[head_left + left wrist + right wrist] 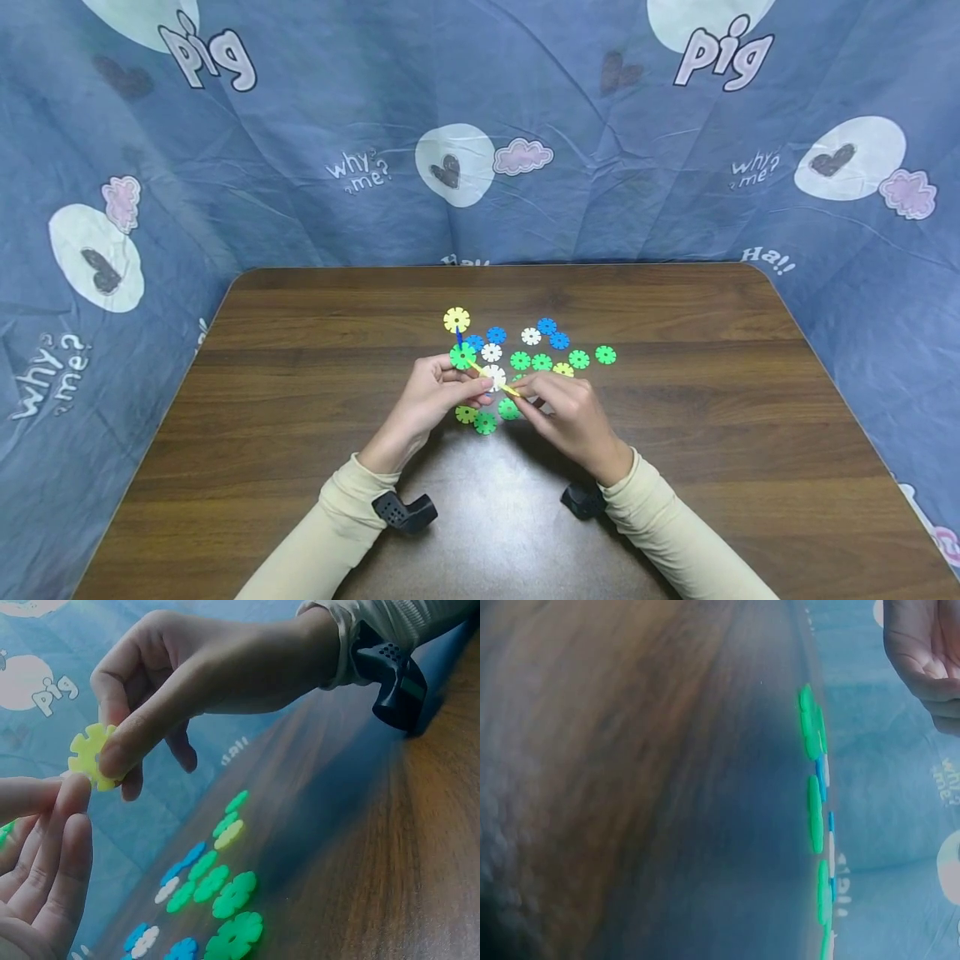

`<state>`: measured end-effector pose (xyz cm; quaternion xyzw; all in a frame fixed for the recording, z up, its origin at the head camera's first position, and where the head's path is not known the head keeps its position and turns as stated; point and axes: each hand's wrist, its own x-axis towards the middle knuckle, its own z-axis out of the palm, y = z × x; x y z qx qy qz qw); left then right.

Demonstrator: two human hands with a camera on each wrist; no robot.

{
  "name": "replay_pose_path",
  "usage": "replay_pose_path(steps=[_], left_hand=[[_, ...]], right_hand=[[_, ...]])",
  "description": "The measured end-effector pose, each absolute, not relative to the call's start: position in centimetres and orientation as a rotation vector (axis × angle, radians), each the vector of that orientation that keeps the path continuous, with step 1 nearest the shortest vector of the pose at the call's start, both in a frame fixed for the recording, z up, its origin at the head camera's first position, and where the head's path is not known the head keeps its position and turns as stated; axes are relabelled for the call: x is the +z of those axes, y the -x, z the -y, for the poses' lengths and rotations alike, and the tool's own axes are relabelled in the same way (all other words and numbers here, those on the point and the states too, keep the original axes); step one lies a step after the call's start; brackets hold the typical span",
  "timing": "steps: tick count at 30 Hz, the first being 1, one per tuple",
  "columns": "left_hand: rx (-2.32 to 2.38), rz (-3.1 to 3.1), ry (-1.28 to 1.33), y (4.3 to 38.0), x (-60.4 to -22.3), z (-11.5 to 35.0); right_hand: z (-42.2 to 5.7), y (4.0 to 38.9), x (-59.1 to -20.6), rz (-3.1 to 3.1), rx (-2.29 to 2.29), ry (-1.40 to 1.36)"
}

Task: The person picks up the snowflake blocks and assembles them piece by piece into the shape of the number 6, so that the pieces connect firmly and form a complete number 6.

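Notched plastic discs are joined in a chain in the head view. From its far end come a yellow disc (pixel 457 320), a blue disc (pixel 459 337) seen edge-on, a green disc (pixel 462 357), an edge-on yellow one, and a white disc (pixel 493 377). My left hand (pixel 438 396) pinches the chain near the white disc between thumb and fingers. Another yellow disc (pixel 91 757) is pinched by my right hand (pixel 567 417), edge-on beside the white disc. In the left wrist view, left fingertips (pixel 75 793) touch or nearly touch it; whether its slot engages the white disc is hidden.
Loose green discs (pixel 542 362), blue discs (pixel 547 326), white discs (pixel 531 337) and yellow discs lie on the brown wooden table (pixel 315 350) beyond and beneath the hands. A blue printed cloth (pixel 585 217) hangs behind the table and along its sides.
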<state>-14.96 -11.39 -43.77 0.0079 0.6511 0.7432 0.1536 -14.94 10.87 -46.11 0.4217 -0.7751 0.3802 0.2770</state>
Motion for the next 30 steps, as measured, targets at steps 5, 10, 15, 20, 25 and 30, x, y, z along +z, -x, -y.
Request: replay_pose_path(steps=[5,10,15,20,25,30], left_hand=[[2.145,-1.872,-0.034,15.0,-43.8,11.4],[2.181,-1.878,-0.032,14.9,-43.8,11.1],[2.191,-1.868,0.003,14.7,-43.8,10.9],[2.229,-1.896,0.038,14.9,-43.7,11.4],[2.201,-1.892,-0.011,15.1,-43.7,11.5],[2.170,-1.868,-0.063,15.0,-43.9,11.2]], right_hand=[[-10.9,15.0,-45.9,2.095,1.019,-1.147],[-11.0,15.1,-45.7,2.099,0.983,-1.150],[-11.2,15.1,-45.7,2.085,0.930,-1.144],[-11.5,15.3,-45.5,2.071,0.986,-1.113],[-12.0,15.7,-45.2,2.053,1.226,-1.080],[-12.2,15.9,-45.4,2.085,1.280,-1.085]])
